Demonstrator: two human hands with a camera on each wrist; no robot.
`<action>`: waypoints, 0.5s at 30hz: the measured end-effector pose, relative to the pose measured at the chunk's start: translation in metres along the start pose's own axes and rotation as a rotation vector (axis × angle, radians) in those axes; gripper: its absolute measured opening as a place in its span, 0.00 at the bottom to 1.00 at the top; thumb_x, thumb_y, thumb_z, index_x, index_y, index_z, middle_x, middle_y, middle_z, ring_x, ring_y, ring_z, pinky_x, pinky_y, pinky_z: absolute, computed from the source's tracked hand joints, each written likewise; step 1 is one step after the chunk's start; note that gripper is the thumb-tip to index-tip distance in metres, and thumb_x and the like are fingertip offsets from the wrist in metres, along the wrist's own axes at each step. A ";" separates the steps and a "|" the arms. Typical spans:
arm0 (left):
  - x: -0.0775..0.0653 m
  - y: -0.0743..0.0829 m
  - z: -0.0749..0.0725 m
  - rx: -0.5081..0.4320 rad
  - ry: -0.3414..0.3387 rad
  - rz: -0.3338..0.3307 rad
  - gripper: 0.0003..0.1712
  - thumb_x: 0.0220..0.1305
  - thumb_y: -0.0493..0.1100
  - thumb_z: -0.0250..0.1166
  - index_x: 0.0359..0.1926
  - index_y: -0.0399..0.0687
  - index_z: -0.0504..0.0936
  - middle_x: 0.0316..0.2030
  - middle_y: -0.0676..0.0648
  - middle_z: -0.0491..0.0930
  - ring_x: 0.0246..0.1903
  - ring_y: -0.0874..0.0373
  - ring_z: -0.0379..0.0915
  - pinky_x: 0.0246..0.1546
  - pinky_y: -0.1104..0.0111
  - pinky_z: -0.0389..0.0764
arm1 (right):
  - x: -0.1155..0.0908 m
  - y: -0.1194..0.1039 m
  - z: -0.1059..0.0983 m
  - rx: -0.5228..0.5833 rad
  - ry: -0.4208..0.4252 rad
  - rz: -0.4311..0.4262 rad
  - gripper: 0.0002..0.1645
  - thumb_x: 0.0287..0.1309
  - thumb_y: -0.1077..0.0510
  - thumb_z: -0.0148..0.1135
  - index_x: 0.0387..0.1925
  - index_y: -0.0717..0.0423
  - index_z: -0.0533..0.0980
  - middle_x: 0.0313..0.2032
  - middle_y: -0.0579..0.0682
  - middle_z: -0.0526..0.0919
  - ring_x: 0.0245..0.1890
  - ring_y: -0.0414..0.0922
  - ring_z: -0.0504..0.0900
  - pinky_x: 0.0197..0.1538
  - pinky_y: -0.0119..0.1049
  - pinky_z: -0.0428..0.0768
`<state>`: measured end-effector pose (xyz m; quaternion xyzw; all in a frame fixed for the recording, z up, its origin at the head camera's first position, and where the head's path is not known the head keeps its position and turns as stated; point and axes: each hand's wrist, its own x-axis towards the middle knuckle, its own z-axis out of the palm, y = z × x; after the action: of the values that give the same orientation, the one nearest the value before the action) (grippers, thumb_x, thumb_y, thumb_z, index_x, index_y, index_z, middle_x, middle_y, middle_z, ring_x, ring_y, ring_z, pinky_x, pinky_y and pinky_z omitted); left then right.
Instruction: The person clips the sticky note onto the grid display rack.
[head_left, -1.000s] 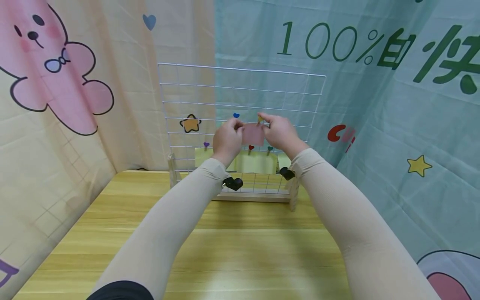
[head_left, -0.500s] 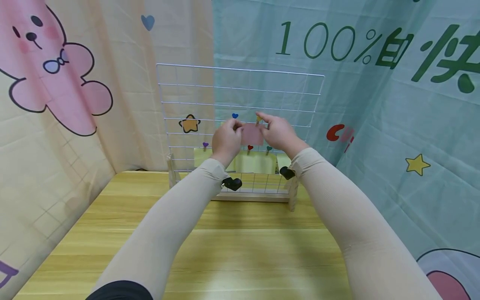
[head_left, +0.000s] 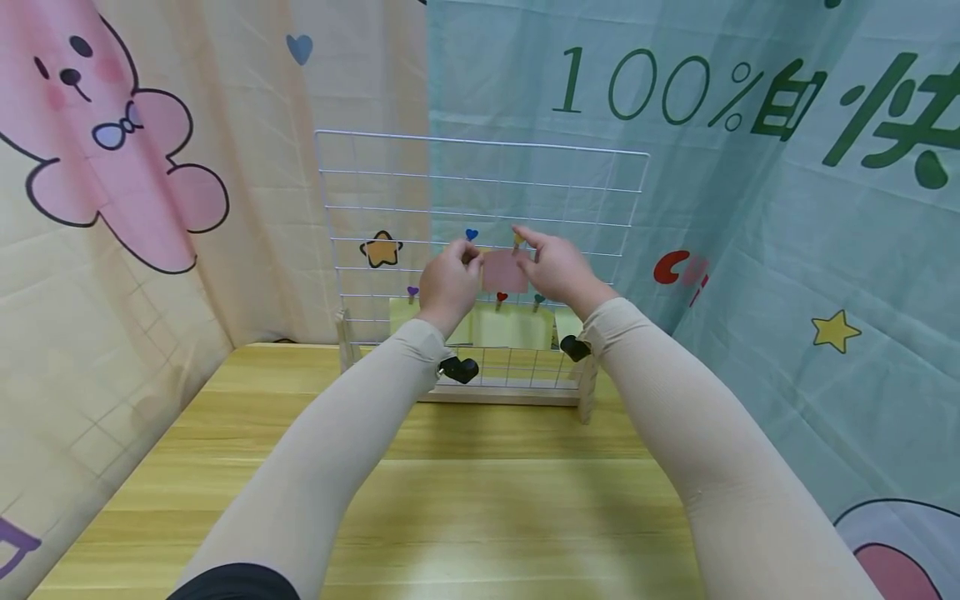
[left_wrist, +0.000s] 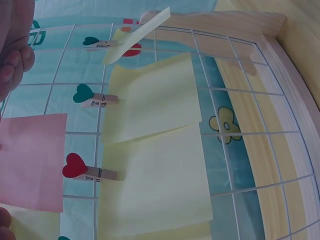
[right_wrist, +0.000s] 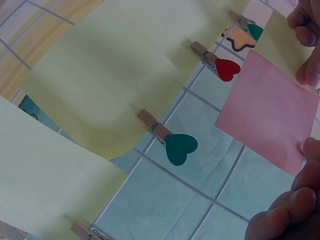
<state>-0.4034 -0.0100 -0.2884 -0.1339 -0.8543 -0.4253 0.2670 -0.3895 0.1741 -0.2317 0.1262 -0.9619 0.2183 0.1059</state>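
Observation:
A pink paper note point(head_left: 505, 272) hangs on the white wire grid point(head_left: 480, 143), between my hands. At its upper right, my right hand point(head_left: 561, 267) pinches a small wooden clothespin with a yellow top point(head_left: 518, 239); the thumb lies by the note's right edge. My left hand point(head_left: 447, 283) is just left of the note, thumb and forefinger slightly apart, under a blue heart clothespin point(head_left: 471, 234). In the right wrist view, the left fingertips point(right_wrist: 304, 75) overlap a yellow note beside the pink note point(right_wrist: 270, 112). The clothespin in my right hand is mostly hidden.
Yellow notes point(head_left: 517, 325) hang in a lower row from clothespins with purple, red point(head_left: 502, 297) and green point(head_left: 539, 299) hearts. The grid stands in a wooden base point(head_left: 510, 398) on the wooden table point(head_left: 480, 508). Printed curtains point(head_left: 765, 275) enclose the back and sides.
My left hand has eased slightly left, off the pink note's edge. The right hand stays at the yellow-topped clothespin, and the note keeps its place.

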 end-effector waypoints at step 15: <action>0.002 0.001 0.002 0.007 -0.015 0.019 0.13 0.80 0.49 0.60 0.53 0.49 0.86 0.47 0.48 0.90 0.39 0.53 0.86 0.37 0.60 0.84 | -0.002 0.000 0.000 -0.027 0.016 -0.028 0.38 0.80 0.52 0.52 0.84 0.38 0.53 0.14 0.43 0.63 0.14 0.41 0.62 0.23 0.36 0.67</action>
<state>-0.4050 -0.0078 -0.2879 -0.1440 -0.8565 -0.4187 0.2651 -0.3877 0.1742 -0.2326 0.1365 -0.9620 0.2047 0.1186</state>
